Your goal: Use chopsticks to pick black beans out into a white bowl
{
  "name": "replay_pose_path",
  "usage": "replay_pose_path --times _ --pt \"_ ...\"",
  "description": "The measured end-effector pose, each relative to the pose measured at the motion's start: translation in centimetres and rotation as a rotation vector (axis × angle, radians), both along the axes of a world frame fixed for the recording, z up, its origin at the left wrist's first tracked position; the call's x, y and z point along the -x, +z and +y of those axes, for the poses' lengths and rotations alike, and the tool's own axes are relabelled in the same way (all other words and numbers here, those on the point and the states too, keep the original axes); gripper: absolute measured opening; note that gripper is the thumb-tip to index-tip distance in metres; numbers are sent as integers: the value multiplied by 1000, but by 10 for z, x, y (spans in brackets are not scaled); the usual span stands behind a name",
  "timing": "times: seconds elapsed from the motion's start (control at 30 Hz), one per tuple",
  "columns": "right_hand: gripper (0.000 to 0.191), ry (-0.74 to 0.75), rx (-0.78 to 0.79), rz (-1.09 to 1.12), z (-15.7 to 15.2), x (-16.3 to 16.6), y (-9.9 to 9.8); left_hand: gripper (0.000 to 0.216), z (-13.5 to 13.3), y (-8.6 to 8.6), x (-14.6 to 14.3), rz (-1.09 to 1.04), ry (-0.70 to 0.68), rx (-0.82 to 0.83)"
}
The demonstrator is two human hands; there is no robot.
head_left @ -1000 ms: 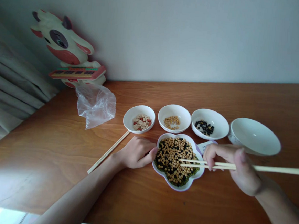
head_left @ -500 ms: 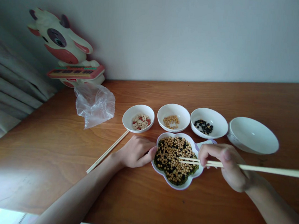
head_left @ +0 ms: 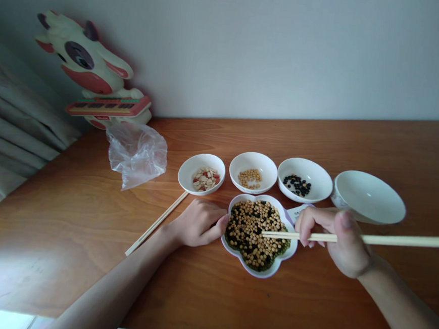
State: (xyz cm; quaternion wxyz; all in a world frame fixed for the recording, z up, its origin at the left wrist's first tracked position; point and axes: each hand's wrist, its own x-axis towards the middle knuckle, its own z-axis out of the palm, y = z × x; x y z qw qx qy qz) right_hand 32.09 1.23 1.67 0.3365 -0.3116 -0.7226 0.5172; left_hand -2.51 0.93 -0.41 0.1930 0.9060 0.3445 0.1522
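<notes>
Right hand: our right hand (head_left: pixel 335 239) is clamped on a pair of chopsticks (head_left: pixel 350 238), fingers closed round the shafts; the tips are together, over the middle of the bean dish.
Left hand: our left hand (head_left: pixel 199 223) rests on the table (head_left: pixel 358 140), fingers loosely curled, fingertips touching the dish's left rim; it holds nothing.
Bean dish: flower-shaped white dish (head_left: pixel 258 234), heaped with mixed yellow, black and green beans, between our two hands.
Sorted bowls: behind the dish, a row: peanut bowl (head_left: pixel 201 174), yellow-bean bowl (head_left: pixel 253 172), black-bean bowl (head_left: pixel 305 180), then an empty bowl (head_left: pixel 369 197) on the right.
Step in hand: we judge a pick is under way; we cannot tell whether a bean sits between the tips.
Next move calls for: a light pinch on a single bean, the dish kept steady, the lift matched to the right bowl.
Change since a second ago: the two tips, then slightly apart, have closed to one line and risen a little; the left hand has stayed.
Also there: spare chopsticks (head_left: pixel 156 223), plastic bag (head_left: pixel 137 153), cow toy (head_left: pixel 93 73).
</notes>
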Motion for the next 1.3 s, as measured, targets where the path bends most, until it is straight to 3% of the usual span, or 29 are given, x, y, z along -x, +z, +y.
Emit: replay_pose_path --times 0.43,0.8,1.1,1.3 --pt "68 71 -54 -119 -1 5 20 41 -1 0 1 -8 -3 3" --pt "64 -100 -39 -38 -5 11 4 42 0 2 -1 -6 -1 -11" --pt "84 10 174 -32 4 -3 10 41 -1 1 0 -10 2 7" --pt "81 64 123 -155 0 2 16 42 0 0 -1 -7 1 10"
